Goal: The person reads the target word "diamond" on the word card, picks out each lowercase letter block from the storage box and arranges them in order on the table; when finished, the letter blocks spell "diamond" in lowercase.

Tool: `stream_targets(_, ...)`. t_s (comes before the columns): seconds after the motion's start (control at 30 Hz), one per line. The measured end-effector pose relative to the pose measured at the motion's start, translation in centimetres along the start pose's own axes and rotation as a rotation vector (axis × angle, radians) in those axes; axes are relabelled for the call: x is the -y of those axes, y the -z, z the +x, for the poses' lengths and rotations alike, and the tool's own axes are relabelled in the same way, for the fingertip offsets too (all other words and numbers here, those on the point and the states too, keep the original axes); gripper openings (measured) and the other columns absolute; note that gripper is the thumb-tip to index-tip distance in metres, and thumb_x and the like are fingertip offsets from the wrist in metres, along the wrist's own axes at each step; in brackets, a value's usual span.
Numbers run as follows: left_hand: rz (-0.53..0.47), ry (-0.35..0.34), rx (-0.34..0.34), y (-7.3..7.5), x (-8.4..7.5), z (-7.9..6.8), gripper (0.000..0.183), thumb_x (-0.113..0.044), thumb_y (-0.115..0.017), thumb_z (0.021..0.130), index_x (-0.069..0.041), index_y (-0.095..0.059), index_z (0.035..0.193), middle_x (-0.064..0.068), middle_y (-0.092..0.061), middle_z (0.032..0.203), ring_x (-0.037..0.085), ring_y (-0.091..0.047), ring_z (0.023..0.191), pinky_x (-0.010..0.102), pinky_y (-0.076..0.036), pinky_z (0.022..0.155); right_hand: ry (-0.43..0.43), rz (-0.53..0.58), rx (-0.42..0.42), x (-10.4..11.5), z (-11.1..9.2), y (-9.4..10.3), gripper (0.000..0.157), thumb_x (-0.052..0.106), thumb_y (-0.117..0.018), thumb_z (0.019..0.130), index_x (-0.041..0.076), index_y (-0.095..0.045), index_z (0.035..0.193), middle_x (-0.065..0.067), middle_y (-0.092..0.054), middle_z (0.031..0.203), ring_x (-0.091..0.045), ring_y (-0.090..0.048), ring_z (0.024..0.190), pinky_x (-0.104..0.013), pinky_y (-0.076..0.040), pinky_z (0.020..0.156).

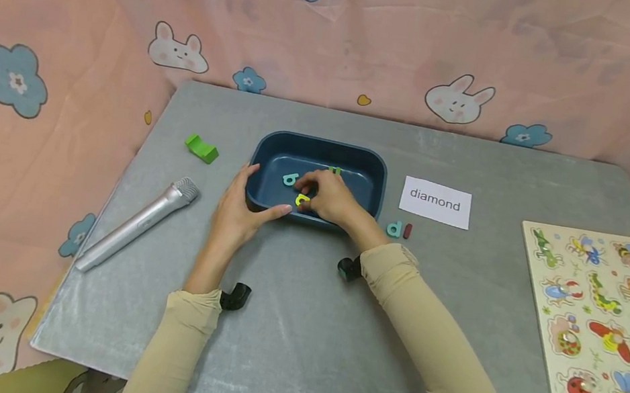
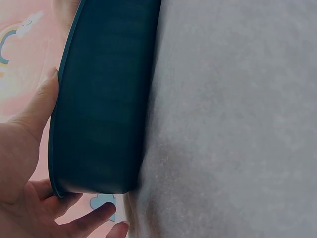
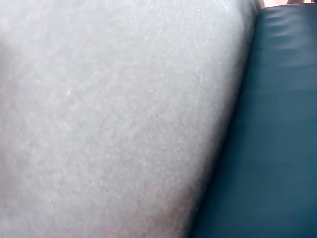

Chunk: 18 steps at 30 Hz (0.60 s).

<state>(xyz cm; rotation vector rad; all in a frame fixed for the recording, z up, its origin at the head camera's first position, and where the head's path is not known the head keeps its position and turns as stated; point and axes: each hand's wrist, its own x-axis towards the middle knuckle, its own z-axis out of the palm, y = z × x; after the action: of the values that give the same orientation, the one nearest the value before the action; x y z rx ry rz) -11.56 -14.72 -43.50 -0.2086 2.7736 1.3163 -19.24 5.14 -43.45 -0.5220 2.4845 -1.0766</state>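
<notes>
A dark blue tray (image 1: 311, 221) stands on the table with several small letter pieces inside. My left hand (image 1: 240, 209) holds its near left corner, thumb along the front rim and fingers around the left end. In the left wrist view the thumb (image 2: 42, 101) rests against the tray rim. My right hand (image 1: 330, 197) reaches inside with bent fingers at a yellow letter (image 1: 302, 201); I cannot tell if it is pinched. A red piece (image 1: 306, 189) shows beneath these fingers. Nearby are a light blue letter (image 1: 289, 180) and a green letter (image 1: 334, 170).
Right of the tray lies a white card (image 1: 435, 202) reading "diamond", with a blue letter d (image 1: 394, 229) and a dark red letter i (image 1: 407, 231) below. A silver microphone (image 1: 139, 225) and a green block (image 1: 202, 148) lie left. An insect puzzle board (image 1: 584, 318) lies far right.
</notes>
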Motion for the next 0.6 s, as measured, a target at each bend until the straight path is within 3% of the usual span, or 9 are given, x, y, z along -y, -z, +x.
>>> stream_targets(0.23, -0.011, 0.002, 0.002, 0.0, 0.0, 0.0, 0.104, -0.054, -0.087, 0.085, -0.021, -0.032, 0.167, 0.007, -0.021, 0.178, 0.035, -0.024, 0.163, 0.06, -0.026, 0.129, 0.022, -0.024, -0.008, 0.1, -0.2, 0.2, 0.032, 0.005, -0.076, 0.097, 0.002, -0.074, 0.128, -0.014, -0.072, 0.119, -0.026, -0.066, 0.107, -0.041, -0.055, 0.097)
stream_targets(0.47, -0.011, 0.003, -0.002, 0.1, -0.1, -0.1, 0.104, -0.054, -0.087, 0.085, -0.021, -0.032, 0.167, 0.007, -0.021, 0.178, 0.035, -0.024, 0.163, 0.06, -0.025, 0.129, 0.083, 0.004, -0.043, 0.2, -0.8, 1.2, 0.035, 0.009, -0.065, 0.106, -0.002, -0.068, 0.138, -0.018, -0.064, 0.12, -0.029, -0.062, 0.105, -0.04, -0.055, 0.092)
stream_targets(0.6, -0.005, -0.004, -0.003, 0.1, -0.1, 0.0, 0.104, -0.053, -0.087, 0.085, -0.02, -0.032, 0.167, 0.008, -0.022, 0.178, 0.035, -0.025, 0.163, 0.06, -0.025, 0.13, 0.082, 0.053, -0.092, 0.2, -1.4, 2.1, 0.033, 0.01, -0.069, 0.104, 0.0, -0.07, 0.135, -0.017, -0.063, 0.12, -0.03, -0.063, 0.105, -0.041, -0.056, 0.093)
